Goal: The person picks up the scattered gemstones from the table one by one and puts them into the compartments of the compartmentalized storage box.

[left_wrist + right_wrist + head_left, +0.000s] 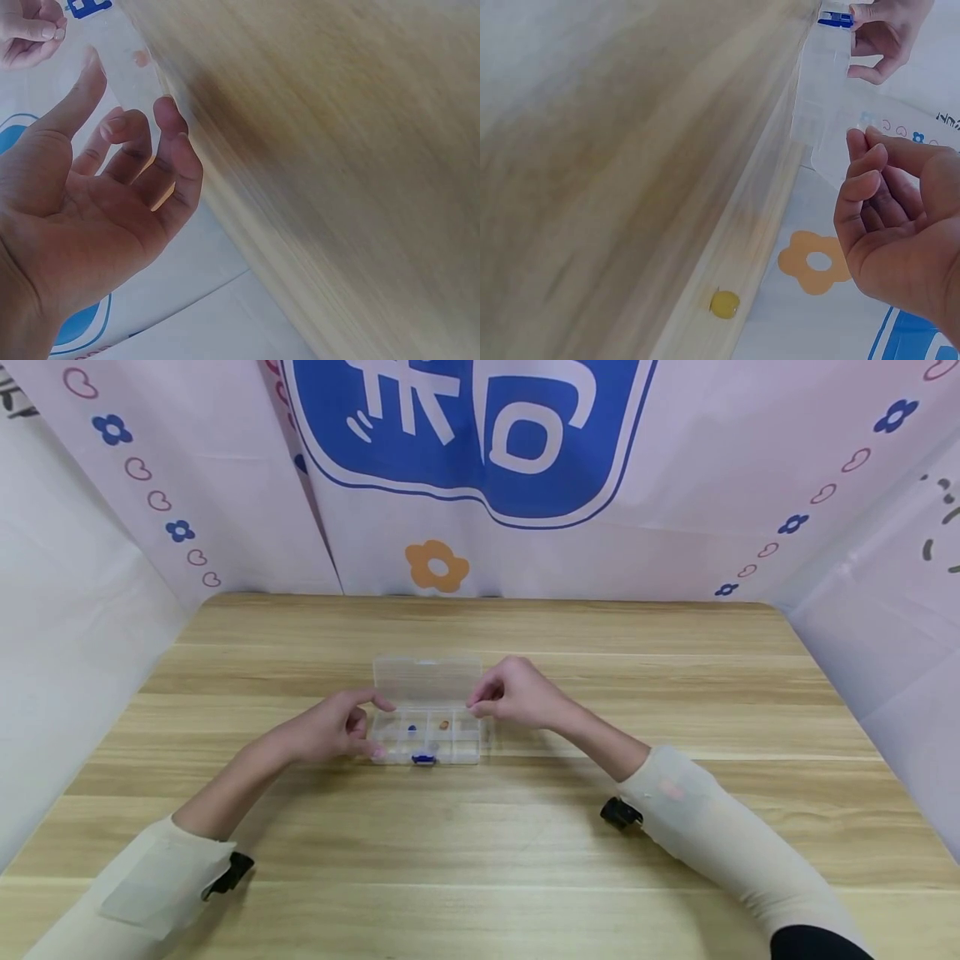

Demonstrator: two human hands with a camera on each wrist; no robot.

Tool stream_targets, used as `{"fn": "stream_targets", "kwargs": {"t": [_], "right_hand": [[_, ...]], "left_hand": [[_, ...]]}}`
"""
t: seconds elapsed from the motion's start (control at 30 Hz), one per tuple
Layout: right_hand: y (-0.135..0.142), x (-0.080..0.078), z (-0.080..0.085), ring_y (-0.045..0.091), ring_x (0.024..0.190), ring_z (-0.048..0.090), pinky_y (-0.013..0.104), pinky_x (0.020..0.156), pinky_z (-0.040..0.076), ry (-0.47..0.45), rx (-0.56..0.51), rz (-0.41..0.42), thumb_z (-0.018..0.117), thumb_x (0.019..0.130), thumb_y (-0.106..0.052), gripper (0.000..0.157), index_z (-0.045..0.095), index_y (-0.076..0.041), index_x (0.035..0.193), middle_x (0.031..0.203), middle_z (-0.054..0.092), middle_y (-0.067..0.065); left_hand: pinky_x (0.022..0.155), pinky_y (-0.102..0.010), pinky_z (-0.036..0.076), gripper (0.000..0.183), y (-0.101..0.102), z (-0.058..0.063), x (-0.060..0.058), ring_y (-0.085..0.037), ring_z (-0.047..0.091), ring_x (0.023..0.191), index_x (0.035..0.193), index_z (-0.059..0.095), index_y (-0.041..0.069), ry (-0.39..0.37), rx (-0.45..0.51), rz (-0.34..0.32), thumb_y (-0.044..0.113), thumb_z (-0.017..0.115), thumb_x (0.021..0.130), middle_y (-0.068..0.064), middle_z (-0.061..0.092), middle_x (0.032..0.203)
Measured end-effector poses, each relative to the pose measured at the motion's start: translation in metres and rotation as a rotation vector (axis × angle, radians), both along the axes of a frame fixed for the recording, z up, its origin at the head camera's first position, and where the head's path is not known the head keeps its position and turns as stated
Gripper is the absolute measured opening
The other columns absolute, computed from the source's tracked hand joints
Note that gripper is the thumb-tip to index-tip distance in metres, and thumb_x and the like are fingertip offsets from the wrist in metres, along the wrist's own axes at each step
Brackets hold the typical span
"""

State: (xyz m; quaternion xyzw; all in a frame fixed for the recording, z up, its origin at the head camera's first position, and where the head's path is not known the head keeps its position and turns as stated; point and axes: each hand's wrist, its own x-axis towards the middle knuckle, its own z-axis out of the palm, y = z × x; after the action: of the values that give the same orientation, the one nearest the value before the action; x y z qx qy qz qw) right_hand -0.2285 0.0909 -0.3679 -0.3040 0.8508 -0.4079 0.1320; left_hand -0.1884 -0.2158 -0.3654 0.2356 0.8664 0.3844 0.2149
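Observation:
A clear plastic compartment box lies on the table with its see-through lid raised at the back. My left hand holds the box's left end between thumb and forefinger; the other fingers curl loosely. At the right end, just above the rear compartments, my right hand brings thumb and forefinger together on a small pale piece, too small to identify. A blue piece and an orange piece lie in separate compartments. The blue clasp is on the box's front side.
The box stands on a wood-grain table. Behind it hangs a white printed cloth with a blue sign and an orange flower. In the right wrist view a yellow round spot shows on the wood. Black wrist mounts stick out from the sleeves.

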Motion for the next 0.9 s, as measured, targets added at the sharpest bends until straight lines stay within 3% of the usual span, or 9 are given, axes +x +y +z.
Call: {"fn": "stream_targets", "kwargs": {"t": [0.43,0.9], "right_hand": [[-0.002,0.0,0.001,0.011,0.076,0.066,0.023,0.07,0.054,0.016,0.007,0.008,0.078,0.091,-0.002,0.004,0.08,0.002,0.093,0.086,0.076,0.006],[0.02,0.001,-0.001,0.013,0.081,0.066,0.028,0.076,0.056,-0.003,-0.014,-0.006,0.077,0.092,-0.003,0.005,0.078,0.0,0.096,0.09,0.074,0.004]], "left_hand": [[0.057,-0.025,0.039,0.059,-0.001,-0.001,-0.001,-0.008,0.037,0.057,0.136,0.052,-0.011,0.018,-0.01,-0.006,0.008,0.082,0.089,0.002,0.04,0.063],[0.056,-0.025,0.039,0.059,0.0,-0.002,-0.001,-0.008,0.037,0.056,0.137,0.051,-0.012,0.004,0.002,-0.008,0.008,0.081,0.089,0.002,0.039,0.062]]}}
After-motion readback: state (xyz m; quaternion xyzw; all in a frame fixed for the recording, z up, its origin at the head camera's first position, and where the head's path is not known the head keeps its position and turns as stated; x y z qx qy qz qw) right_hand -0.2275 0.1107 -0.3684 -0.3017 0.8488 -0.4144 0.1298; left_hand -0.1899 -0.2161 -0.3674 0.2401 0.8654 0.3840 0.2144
